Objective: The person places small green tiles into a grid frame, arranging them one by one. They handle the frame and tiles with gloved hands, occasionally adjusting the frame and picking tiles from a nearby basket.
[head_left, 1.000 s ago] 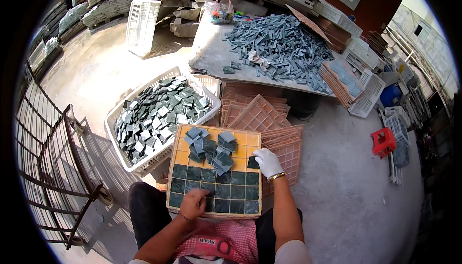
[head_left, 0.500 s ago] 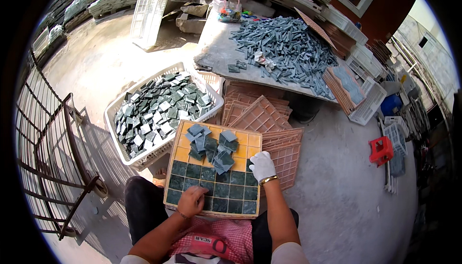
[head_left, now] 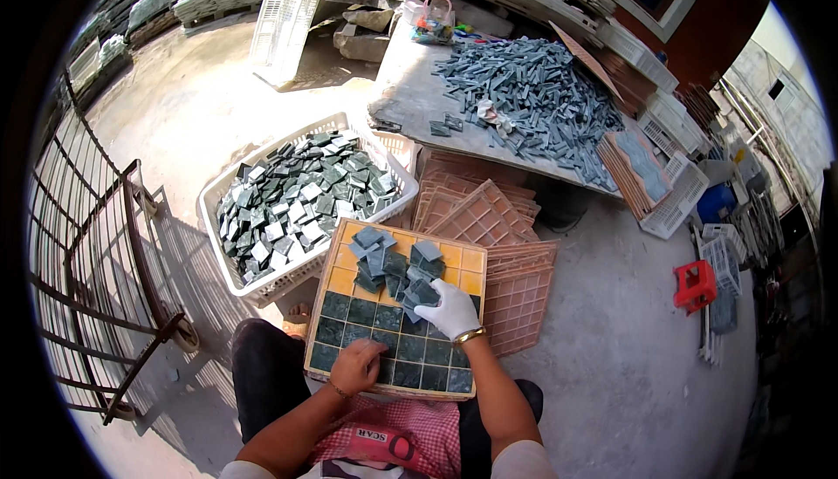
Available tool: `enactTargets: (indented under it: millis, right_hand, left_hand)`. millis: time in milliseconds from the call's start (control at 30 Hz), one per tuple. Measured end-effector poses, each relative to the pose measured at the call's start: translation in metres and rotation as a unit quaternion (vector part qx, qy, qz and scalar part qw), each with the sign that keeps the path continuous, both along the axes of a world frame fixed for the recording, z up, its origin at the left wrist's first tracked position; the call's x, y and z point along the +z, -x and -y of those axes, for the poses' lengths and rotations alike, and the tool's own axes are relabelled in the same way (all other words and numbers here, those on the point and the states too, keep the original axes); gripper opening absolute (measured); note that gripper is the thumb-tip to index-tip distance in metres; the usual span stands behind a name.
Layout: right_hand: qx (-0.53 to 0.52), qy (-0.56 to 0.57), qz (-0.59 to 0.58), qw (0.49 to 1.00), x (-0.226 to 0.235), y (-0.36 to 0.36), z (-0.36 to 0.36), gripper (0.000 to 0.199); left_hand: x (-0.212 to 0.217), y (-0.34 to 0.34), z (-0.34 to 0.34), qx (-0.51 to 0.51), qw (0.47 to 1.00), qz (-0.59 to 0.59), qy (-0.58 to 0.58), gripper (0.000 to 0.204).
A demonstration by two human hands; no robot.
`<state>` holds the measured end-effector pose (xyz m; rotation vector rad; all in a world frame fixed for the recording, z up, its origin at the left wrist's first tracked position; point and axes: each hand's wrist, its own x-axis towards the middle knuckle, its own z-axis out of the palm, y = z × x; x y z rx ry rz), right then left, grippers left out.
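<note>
1. The left hand, bare, rests fingers-down on the dark green tiles at the near edge of the yellow grid tray, at 6 o'clock; whether it pinches a tile cannot be told
2. The right hand, in a white glove, lies at 5 o'clock with fingers curled over the edge of the loose tile pile; its fingertips are hidden, so a grasp cannot be told
3. The tray sits tilted on the person's lap; its underside is hidden
4. At 10 o'clock, just beside the tray, a white basket holds many grey-green tiles
5. At 2 o'clock lie stacked pink grid trays, partly covered by the yellow one
6. At 12 o'clock a surface carries a heap of grey strips, too small to tell apart
</note>
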<state>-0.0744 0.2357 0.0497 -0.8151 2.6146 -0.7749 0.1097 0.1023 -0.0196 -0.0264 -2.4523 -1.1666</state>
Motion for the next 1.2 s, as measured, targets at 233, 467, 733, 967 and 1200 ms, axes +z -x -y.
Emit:
enactTargets:
  millis: [233,467,733,967,1200]
  right_hand:
    - [0.066,0.116,0.107,0.985,0.011,-0.014,-0.010,0.031]
    - [0.103,0.144,0.065,0.982,0.000,-0.006,-0.013,0.020]
    - [0.009,0.246,0.195,0.950,-0.005,0.012,-0.029,0.019]
    - [0.048,0.058,-0.124,0.989,-0.021,0.014,-0.039,0.018]
    - [0.065,0.011,-0.258,0.964,-0.028,-0.003,-0.038,0.039]
  left_hand:
    - [0.008,0.010,-0.006,0.080,0.960,0.074,-0.257,0.037]
    - [0.028,0.030,-0.009,0.093,0.970,0.174,-0.144,0.066]
    - [0.025,0.075,-0.020,0.050,0.970,0.222,-0.080,0.053]
    - [0.030,0.054,-0.004,0.098,0.954,0.182,-0.218,0.033]
    - [0.032,0.021,0.030,0.147,0.953,0.207,-0.163,0.050]
